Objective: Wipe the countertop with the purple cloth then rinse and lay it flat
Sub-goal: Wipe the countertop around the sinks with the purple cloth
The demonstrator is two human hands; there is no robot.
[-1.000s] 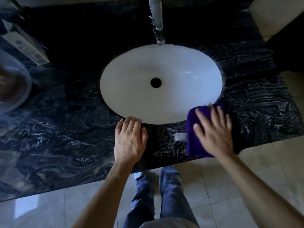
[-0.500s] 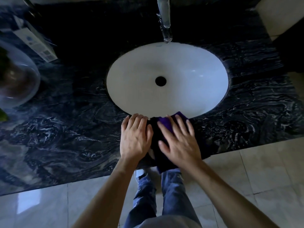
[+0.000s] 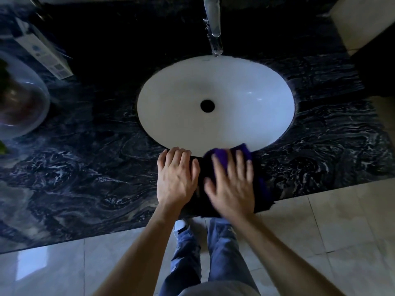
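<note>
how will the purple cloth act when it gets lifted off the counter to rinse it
The purple cloth will probably be floppy: it lies folded and flattened under the right hand on the countertop. It likely weighs little, since flat fingers alone slide it. It should drape and unfold when lifted, so gathering it first seems wise.

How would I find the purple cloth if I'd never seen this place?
Start at the white oval sink set in the dark marbled countertop. Go to the strip of counter at its near rim, where the right hand presses flat on the purple cloth. It is the only bright purple thing there.
</note>
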